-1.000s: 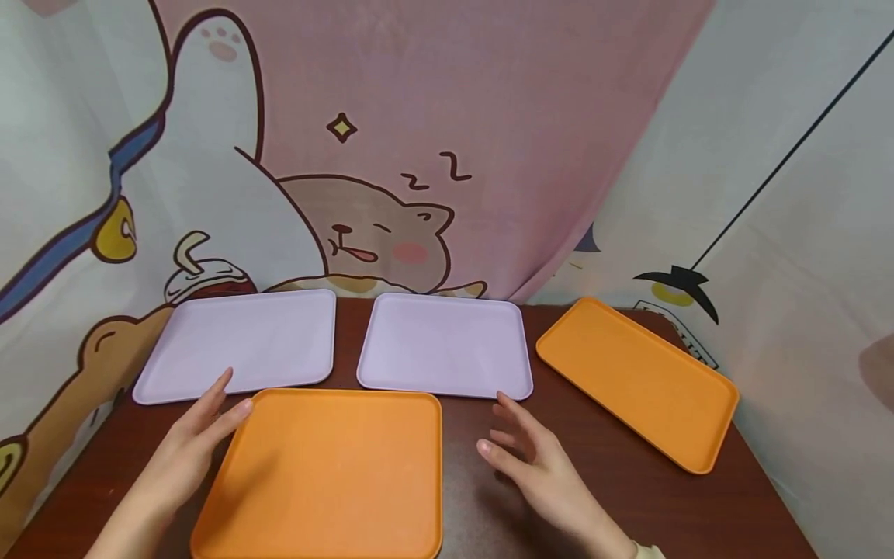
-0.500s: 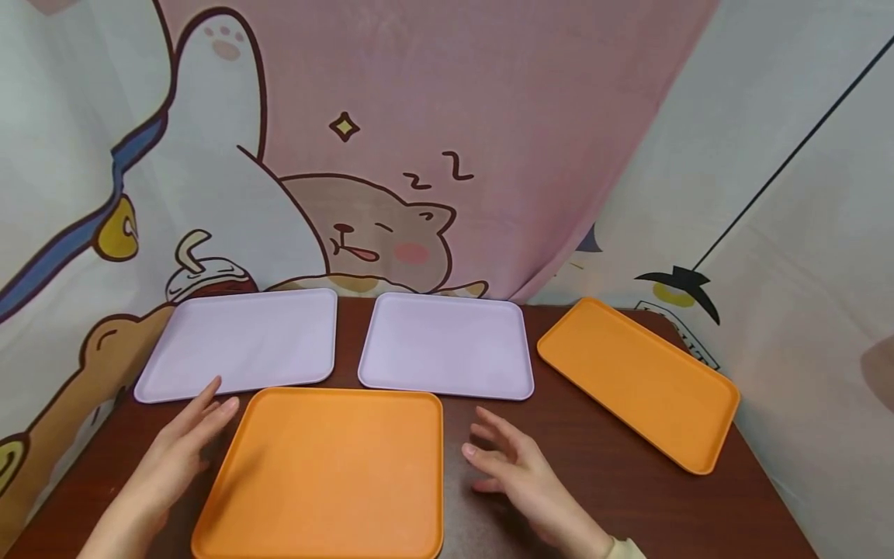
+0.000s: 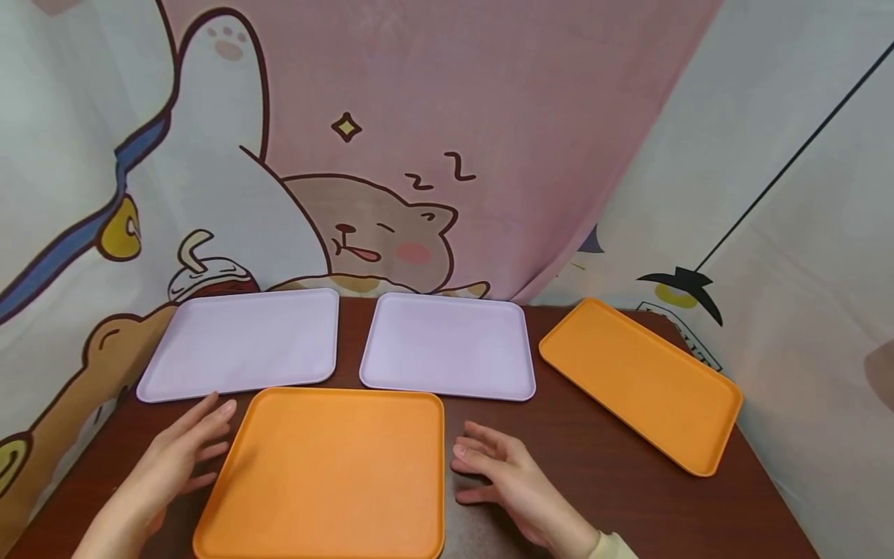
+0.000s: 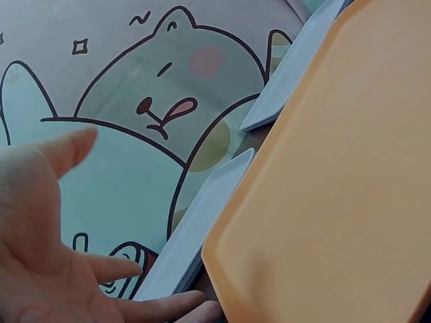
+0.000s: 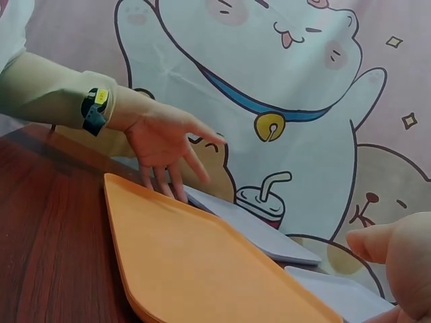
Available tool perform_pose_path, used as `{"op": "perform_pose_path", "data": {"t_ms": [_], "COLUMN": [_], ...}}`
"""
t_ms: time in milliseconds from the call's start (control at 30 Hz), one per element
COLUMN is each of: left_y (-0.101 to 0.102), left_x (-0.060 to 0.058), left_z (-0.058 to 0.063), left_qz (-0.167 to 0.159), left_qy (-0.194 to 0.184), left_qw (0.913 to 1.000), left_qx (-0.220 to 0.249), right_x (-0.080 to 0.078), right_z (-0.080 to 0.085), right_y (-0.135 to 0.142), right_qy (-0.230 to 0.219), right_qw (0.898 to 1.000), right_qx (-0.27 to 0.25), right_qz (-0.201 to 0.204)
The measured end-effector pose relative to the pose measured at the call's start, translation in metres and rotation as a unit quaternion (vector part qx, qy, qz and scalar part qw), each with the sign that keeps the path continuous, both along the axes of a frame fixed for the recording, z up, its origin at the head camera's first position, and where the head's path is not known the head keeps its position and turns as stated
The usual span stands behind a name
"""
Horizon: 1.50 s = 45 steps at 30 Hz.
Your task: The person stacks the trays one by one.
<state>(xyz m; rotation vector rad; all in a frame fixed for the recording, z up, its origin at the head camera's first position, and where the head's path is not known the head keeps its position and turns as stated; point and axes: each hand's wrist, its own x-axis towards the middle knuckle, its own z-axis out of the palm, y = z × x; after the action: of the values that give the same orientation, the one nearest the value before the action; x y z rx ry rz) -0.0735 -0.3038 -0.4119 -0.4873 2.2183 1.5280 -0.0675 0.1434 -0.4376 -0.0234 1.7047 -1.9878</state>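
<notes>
An orange tray lies flat at the front of the dark wooden table; in the right wrist view its edge looks doubled, like stacked trays. Just off its left side is my left hand, fingers spread and holding nothing. My right hand hovers off the tray's right side, its fingers loosely bent and nothing in them. The left wrist view has the left hand with fingers apart beside the orange tray. Part of the right hand shows at the right wrist view's edge.
Two pale lilac trays, one at the back left and one at the back middle, lie behind the orange one. Another orange tray sits angled at the right. A cartoon-printed curtain hangs behind the brown table.
Both hands have come lower and nearer the front. The right hand has moved left toward the front orange tray, and the left hand has shifted slightly left, off its rim. The trays stay put.
</notes>
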Motion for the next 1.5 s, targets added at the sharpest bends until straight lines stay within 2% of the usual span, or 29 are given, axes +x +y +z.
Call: {"op": "perform_pose_path", "data": {"t_ms": [400,767,1067,1233,1500], "left_y": [-0.002,0.001,0.002,0.002,0.000], "left_x": [-0.003,-0.005,-0.007,-0.004,-0.001], "left_z": [-0.007,-0.013,-0.020,-0.023,-0.023], "left_qz": [0.009,-0.024,-0.058,-0.075,-0.067], "left_qy": [-0.028,-0.040,0.003,0.039,0.078], "left_qw": [0.9996,0.9982,0.9953,0.9924,0.9918], "left_qx": [0.004,-0.039,-0.077,-0.089,-0.076], "right_x": [-0.003,-0.004,-0.001,-0.001,0.000], "right_z": [-0.006,-0.013,-0.015,-0.015,-0.016], "right_y": [-0.006,-0.011,-0.013,-0.013,-0.012], "right_qy": [-0.038,-0.026,-0.010,-0.004,0.000], "right_qw": [0.999,0.999,0.999,0.999,0.999], "right_qx": [-0.011,-0.045,-0.037,-0.036,-0.039], "right_qz": [-0.011,-0.015,-0.029,-0.032,-0.033]}}
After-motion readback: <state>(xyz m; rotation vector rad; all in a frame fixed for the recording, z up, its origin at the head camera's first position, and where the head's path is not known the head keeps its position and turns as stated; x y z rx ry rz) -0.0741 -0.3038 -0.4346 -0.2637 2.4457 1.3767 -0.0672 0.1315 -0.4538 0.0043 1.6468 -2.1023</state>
